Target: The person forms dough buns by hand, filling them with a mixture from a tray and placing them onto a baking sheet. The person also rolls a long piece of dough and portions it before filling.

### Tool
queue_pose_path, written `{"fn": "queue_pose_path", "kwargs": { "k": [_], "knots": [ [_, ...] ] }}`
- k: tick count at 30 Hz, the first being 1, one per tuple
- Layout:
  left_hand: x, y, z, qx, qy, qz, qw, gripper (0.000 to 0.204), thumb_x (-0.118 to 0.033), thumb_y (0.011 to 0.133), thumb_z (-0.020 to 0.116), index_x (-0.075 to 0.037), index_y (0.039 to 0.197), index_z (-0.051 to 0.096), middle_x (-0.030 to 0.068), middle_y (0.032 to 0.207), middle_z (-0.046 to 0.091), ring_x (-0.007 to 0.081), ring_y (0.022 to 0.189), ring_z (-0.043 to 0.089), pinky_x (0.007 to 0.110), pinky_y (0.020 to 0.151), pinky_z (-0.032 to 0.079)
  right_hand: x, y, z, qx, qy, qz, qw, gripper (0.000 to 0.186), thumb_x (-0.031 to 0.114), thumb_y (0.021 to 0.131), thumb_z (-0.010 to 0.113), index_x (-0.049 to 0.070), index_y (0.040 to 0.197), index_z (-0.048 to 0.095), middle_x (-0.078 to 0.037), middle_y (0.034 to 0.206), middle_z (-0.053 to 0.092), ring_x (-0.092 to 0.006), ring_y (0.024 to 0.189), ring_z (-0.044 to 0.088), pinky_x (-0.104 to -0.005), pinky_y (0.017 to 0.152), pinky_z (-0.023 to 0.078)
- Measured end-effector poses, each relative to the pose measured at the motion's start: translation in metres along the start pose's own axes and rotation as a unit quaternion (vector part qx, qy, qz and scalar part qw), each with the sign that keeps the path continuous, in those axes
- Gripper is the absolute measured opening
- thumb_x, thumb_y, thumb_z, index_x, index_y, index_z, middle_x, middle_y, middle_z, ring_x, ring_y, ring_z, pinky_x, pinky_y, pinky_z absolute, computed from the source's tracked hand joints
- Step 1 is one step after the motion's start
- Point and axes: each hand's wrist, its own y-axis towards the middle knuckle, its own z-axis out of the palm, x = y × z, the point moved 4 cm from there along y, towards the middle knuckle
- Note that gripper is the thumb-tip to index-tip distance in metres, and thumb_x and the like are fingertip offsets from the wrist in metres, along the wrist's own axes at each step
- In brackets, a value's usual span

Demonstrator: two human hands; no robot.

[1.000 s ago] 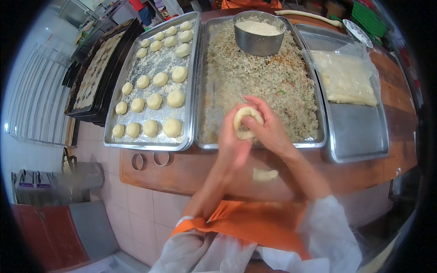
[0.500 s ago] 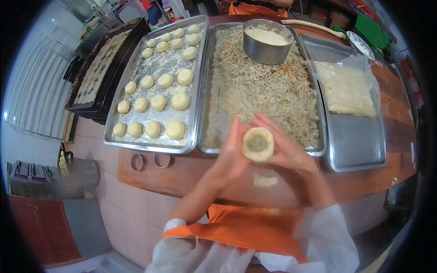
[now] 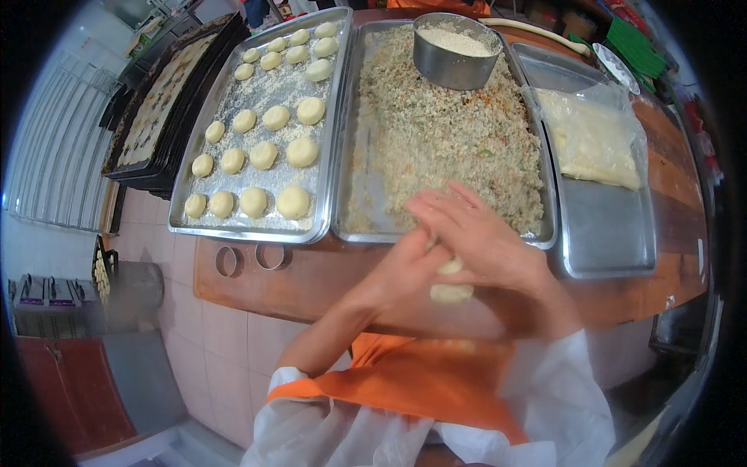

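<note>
Dough piece in your two hands, right of centre in the frame. The dough piece shows only as a pale cream patch between your fingers; with most of it covered, neither the way it faces nor its long axis can be told. Its visible surface appears smooth, matt and unbaked. Your left hand is curled round it from the left; your right hand is cupped over it from the right, fingers extended toward the upper left, so that both hands grasp it together. Just below, on the wooden table, lies a dough strip, its long axis roughly left to right. Upper middle: a tray of crumbly filling. Upper left: a metal tray bearing rounded dough pieces.
</note>
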Motion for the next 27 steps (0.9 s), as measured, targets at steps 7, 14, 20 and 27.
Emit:
{"fn": "queue_pose_path", "kwargs": {
  "k": [7,14,20,27],
  "knots": [
    [0.008,-0.002,-0.007,0.005,-0.572,-0.138,0.809,0.038,-0.014,0.093,0.04,0.0,0.129,0.035,0.0096,0.124,0.044,0.0174,0.117,0.042,0.032,0.098,0.035,-0.017,-0.011,0.012,-0.15,0.322,0.084,0.931,0.066,0.022,0.068,0.073,0.004,0.124,0.043,-0.018,0.117,0.052,-0.03,0.108,0.051,-0.0381,0.094,0.039],
    [0.021,-0.01,0.019,-0.205,-0.325,-0.085,0.919,0.037,-0.021,0.098,0.031,0.0,0.127,0.037,0.009,0.118,0.048,0.016,0.108,0.048,0.029,0.093,0.039,-0.008,-0.007,0.027,-0.227,0.254,0.028,0.94,0.042,0.02,0.073,0.071,0.002,0.107,0.054,-0.018,0.115,0.055,-0.0243,0.104,0.055,-0.0391,0.093,0.041],
    [0.036,-0.02,0.018,-0.275,-0.199,-0.021,0.941,0.041,-0.03,0.097,0.028,0.001,0.122,0.041,0.0096,0.116,0.049,0.0174,0.103,0.051,0.03,0.088,0.042,0.003,0.001,0.031,-0.301,0.404,0.107,0.857,0.027,0.012,0.076,0.067,0.001,0.098,0.054,-0.015,0.101,0.061,-0.026,0.099,0.058,-0.0426,0.093,0.041],
    [0.043,-0.03,0.02,-0.247,-0.136,-0.008,0.959,0.042,-0.032,0.095,0.031,0.001,0.118,0.043,0.0092,0.108,0.053,0.0178,0.1,0.053,0.031,0.086,0.043,0.006,-0.009,0.037,-0.218,0.402,0.053,0.888,0.016,0.006,0.08,0.06,0.003,0.094,0.054,-0.02,0.109,0.057,-0.0227,0.106,0.054,-0.0432,0.09,0.043]
  ]
}}
